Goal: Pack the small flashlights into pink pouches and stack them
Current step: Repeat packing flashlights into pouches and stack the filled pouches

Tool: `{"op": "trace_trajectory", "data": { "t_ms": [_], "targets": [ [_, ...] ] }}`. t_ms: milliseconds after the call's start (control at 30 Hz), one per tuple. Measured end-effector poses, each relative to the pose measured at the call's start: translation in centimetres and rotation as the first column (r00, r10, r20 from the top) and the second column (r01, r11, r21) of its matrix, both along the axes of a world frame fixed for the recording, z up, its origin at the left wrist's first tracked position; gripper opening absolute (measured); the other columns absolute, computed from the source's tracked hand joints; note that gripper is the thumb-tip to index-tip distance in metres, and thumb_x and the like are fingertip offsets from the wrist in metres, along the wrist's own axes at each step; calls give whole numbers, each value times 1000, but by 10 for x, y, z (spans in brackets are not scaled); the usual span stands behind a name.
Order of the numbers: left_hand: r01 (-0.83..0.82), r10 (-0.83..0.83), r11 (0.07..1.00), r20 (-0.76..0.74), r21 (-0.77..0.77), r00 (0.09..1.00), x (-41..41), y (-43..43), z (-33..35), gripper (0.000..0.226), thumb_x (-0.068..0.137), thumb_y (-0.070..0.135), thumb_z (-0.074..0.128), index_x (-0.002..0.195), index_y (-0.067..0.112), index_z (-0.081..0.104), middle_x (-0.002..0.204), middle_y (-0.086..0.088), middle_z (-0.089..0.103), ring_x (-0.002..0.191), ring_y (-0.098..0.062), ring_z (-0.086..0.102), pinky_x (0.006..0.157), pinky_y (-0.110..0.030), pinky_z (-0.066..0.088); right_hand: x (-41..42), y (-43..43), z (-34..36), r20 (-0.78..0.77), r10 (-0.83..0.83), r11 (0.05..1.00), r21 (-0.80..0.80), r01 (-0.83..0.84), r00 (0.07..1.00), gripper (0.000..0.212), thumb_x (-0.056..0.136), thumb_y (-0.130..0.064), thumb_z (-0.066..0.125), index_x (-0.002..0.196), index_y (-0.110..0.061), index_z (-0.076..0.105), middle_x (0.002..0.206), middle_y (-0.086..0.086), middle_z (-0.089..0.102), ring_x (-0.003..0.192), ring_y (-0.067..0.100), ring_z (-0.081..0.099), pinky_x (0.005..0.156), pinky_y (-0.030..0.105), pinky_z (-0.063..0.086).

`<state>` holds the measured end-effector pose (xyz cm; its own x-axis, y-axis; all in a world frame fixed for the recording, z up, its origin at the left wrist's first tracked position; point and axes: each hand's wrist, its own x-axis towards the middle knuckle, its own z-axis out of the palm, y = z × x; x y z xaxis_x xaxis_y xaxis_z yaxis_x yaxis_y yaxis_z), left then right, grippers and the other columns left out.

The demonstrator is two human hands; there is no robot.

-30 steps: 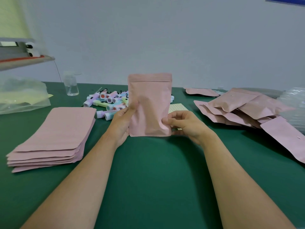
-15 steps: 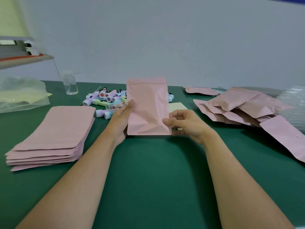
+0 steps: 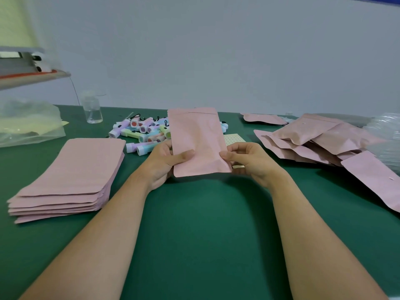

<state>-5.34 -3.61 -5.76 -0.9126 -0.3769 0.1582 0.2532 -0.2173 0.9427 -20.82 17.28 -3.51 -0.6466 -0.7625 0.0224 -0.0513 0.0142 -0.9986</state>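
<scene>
I hold a pink pouch [image 3: 198,139] upright over the middle of the green table [image 3: 205,224]. My left hand [image 3: 164,163] grips its lower left edge, thumb across the front. My right hand [image 3: 249,161] pinches its lower right corner. Behind the pouch lies a heap of small pastel flashlights [image 3: 142,133]. A flat stack of empty pink pouches [image 3: 71,176] sits at the left. A loose pile of bulging pink pouches [image 3: 324,141] lies at the right.
A clear small bottle [image 3: 93,109] stands at the back left, beside a clear plastic bag [image 3: 28,124]. A yellow dotted sheet [image 3: 234,139] lies behind my right hand. Clear plastic wrapping [image 3: 383,133] sits at the far right. One more pink pouch [image 3: 264,119] lies at the back.
The pouch has dropped slightly and tilted, its top leaning left. My left thumb has slid further across its front. My right hand keeps its hold on the corner.
</scene>
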Motion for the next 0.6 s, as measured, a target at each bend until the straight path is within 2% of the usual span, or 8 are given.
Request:
{"op": "trace_trajectory", "data": {
  "t_ms": [100,200,300,367,433,500,600],
  "targets": [
    [73,-72,993,21,-94,997,2,0,-1,53,83,3,80,133,3,64,130,-14,73,121,-27,70,91,-31,60,0,0,1,23,-9,1000,-18,9,1000,34,84,-40,84,99,-11,75,91,5,70,78,20,64,72,33,58],
    [162,-141,965,108,-208,984,3,2,1,47,85,-1,80,130,3,66,127,-15,74,119,-29,71,91,-33,60,-1,-5,5,53,-169,980,-96,173,984,48,89,-57,71,103,-11,74,88,2,68,77,21,67,68,37,55],
    [217,-162,927,193,-306,968,4,4,3,46,82,4,86,125,5,70,123,-14,76,116,-29,72,89,-32,60,-1,-11,5,4,-270,952,-150,267,963,38,96,-55,64,98,-20,78,95,-1,76,81,16,72,65,32,58],
    [228,-157,913,226,-338,962,5,5,4,48,79,10,90,123,7,72,121,-12,76,114,-28,73,87,-31,59,-2,-13,3,-42,-345,931,-143,337,938,33,100,-48,61,97,-19,76,98,4,75,83,16,69,69,34,58],
    [201,-131,927,227,-317,965,4,6,5,51,79,21,89,124,7,71,120,-10,77,111,-27,74,84,-31,60,1,-15,2,-104,-369,926,-129,355,924,38,102,-44,59,95,-8,69,89,16,64,78,21,59,71,40,54],
    [125,-78,963,198,-238,977,3,8,7,55,83,35,85,125,5,70,119,-12,77,110,-29,75,84,-34,61,7,-19,1,-194,-350,936,-112,334,916,49,103,-43,57,90,4,55,77,10,43,72,21,42,65,37,40],
    [-58,76,994,211,-89,975,-1,7,8,68,80,52,85,121,0,71,113,-16,78,100,-31,75,90,-39,57,17,-27,-3,-288,-268,963,-42,268,919,53,103,-43,57,85,7,50,75,3,39,70,17,34,62,33,28]
  ]
}}
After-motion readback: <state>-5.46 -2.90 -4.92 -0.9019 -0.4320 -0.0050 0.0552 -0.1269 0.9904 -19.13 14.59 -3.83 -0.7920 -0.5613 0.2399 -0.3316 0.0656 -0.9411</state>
